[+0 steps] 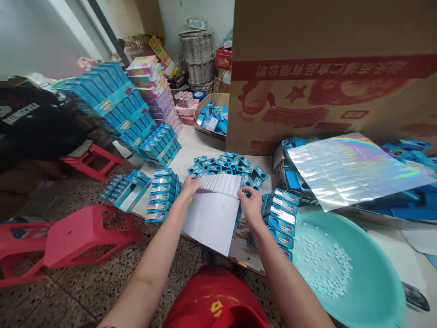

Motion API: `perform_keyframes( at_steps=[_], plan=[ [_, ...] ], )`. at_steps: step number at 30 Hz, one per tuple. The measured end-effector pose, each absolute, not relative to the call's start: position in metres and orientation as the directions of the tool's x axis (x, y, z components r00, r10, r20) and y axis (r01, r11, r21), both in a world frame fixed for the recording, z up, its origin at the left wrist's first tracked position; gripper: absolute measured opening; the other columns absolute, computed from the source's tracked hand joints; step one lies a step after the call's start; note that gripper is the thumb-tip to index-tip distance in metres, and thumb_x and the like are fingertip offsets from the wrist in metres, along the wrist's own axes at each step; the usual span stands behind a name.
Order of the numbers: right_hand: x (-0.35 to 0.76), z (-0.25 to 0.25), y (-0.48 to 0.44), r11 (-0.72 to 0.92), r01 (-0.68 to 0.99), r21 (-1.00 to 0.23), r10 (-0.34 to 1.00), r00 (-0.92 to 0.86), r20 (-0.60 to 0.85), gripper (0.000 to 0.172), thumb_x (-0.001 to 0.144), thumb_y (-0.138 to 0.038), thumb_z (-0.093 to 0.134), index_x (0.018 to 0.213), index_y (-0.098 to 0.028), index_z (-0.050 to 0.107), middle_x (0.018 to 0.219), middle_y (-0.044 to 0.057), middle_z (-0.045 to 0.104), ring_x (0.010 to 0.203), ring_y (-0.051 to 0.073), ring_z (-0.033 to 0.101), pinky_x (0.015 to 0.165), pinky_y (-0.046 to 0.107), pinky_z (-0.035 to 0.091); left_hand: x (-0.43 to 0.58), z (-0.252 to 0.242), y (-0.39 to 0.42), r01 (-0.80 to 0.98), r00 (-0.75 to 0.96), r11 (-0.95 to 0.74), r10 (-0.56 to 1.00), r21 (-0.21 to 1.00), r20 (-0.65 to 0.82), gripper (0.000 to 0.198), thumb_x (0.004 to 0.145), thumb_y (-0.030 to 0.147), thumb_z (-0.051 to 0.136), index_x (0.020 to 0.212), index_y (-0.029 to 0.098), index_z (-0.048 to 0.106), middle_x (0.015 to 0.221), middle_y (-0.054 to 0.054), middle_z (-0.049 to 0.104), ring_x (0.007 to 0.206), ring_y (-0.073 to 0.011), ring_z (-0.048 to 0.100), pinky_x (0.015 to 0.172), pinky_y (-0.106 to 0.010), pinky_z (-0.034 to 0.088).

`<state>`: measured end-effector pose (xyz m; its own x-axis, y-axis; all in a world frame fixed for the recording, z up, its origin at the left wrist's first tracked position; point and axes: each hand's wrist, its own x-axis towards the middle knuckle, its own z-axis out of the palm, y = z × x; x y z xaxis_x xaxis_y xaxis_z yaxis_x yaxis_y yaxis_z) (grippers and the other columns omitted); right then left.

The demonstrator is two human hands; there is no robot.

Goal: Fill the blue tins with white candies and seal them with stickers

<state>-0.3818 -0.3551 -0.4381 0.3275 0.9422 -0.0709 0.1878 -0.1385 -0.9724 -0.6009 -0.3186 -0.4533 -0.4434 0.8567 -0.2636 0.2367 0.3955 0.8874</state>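
Note:
A white sheet (213, 218) lies before me, its far part bent up and showing a row of pale strips that look like labels. My left hand (190, 186) is closed on the sheet's upper left edge. At the right edge, the fingers of my right hand (251, 204) are pinched on the same sheet. Small blue boxes with round dark holes (225, 164) lie loosely just beyond it. A row of blue boxes (160, 196) stands to the left of my left hand, and another row of blue boxes (282, 214) lies beside my right wrist.
A turquoise basin (375, 273) with small white pieces is at the right. Behind it, a shiny silver sheet (355, 168) rests over blue boxes. A large carton (307, 109) blocks the back. Red stools (82, 232) and a person in black (30, 118) are at left.

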Motion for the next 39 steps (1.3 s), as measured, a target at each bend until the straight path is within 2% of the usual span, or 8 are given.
perform_keyframes(
  at_steps=[4,9,15,18,23,30,35,39],
  plan=[
    [-0.370,-0.410,-0.368,-0.072,0.009,-0.997,0.967,0.247,-0.068,0.030,0.067,-0.046,0.058,0.080,-0.019,0.056,0.072,0.002,0.063,0.068,0.018,0.058,0.067,0.033,0.048,-0.615,-0.409,-0.328,0.182,-0.484,0.354,0.844,0.917,-0.230,0.045,0.083,0.047,0.054,0.118,0.018,0.054,0.119,-0.013,0.061,0.104,-0.0225,0.059,0.085,-0.033,0.044],
    [-0.344,-0.354,-0.382,0.156,-0.242,-0.958,0.971,0.216,0.103,0.026,0.072,-0.040,0.067,0.084,-0.021,0.055,0.069,-0.003,0.060,0.065,0.012,0.057,0.064,0.024,0.046,-0.617,-0.348,-0.337,0.003,-0.424,0.272,0.872,0.962,-0.245,0.065,0.082,0.068,0.038,0.124,0.021,0.050,0.124,-0.016,0.058,0.108,-0.0281,0.058,0.085,-0.042,0.045],
    [-0.315,-0.315,-0.415,0.593,0.087,-0.801,0.800,-0.177,0.573,0.010,0.086,-0.019,0.056,0.089,-0.026,0.062,0.091,0.001,0.068,0.097,0.017,0.061,0.088,0.034,0.046,-0.614,-0.308,-0.349,-0.386,-0.030,0.270,0.952,0.882,-0.304,0.084,0.073,0.082,0.029,0.127,0.020,0.047,0.112,-0.018,0.064,0.095,-0.0322,0.064,0.076,-0.050,0.051],
    [-0.310,-0.335,-0.436,0.712,0.241,-0.660,0.690,-0.420,0.590,0.018,0.084,-0.014,0.055,0.086,-0.028,0.066,0.104,0.003,0.067,0.115,0.022,0.053,0.097,0.044,0.041,-0.619,-0.315,-0.362,-0.466,0.002,0.247,0.960,0.850,-0.278,0.070,0.073,0.070,0.052,0.117,0.017,0.054,0.101,-0.013,0.068,0.088,-0.0258,0.066,0.077,-0.040,0.053],
    [-0.313,-0.411,-0.473,0.544,0.463,-0.700,0.839,-0.319,0.441,0.021,0.083,-0.020,0.050,0.077,-0.027,0.069,0.140,0.005,0.042,0.131,0.030,0.036,0.101,0.057,0.036,-0.624,-0.366,-0.401,-0.234,-0.145,0.323,0.921,0.917,-0.361,0.058,0.050,0.022,0.082,0.103,0.014,0.060,0.077,-0.003,0.068,0.058,-0.0127,0.060,0.055,-0.023,0.046],
    [-0.329,-0.449,-0.489,-0.089,0.234,-0.968,0.992,0.112,-0.064,0.051,0.081,-0.049,0.055,0.124,-0.021,0.048,0.135,0.016,0.040,0.117,0.028,0.053,0.088,0.046,0.053,-0.627,-0.405,-0.469,-0.030,-0.094,0.542,0.835,0.840,-0.542,0.055,0.050,0.030,0.079,0.099,0.015,0.060,0.078,-0.002,0.068,0.063,-0.0152,0.060,0.057,-0.024,0.042],
    [-0.336,-0.451,-0.475,-0.029,0.356,-0.934,1.000,0.009,-0.028,0.059,0.077,-0.053,0.057,0.122,-0.016,0.050,0.138,0.020,0.036,0.120,0.030,0.049,0.090,0.048,0.051,-0.625,-0.410,-0.458,0.111,-0.123,0.440,0.896,0.891,-0.427,0.046,0.062,0.041,0.074,0.101,0.017,0.067,0.101,-0.006,0.068,0.088,-0.0181,0.061,0.070,-0.025,0.043],
    [-0.337,-0.460,-0.474,0.088,0.496,-0.864,0.996,-0.058,0.068,0.058,0.078,-0.053,0.054,0.120,-0.013,0.053,0.133,0.021,0.043,0.128,0.032,0.041,0.101,0.054,0.040,-0.609,-0.419,-0.418,0.080,-0.159,0.379,0.918,0.922,-0.363,0.040,0.062,0.041,0.073,0.089,0.013,0.068,0.083,-0.005,0.067,0.072,-0.0148,0.058,0.063,-0.025,0.040]
  ],
)
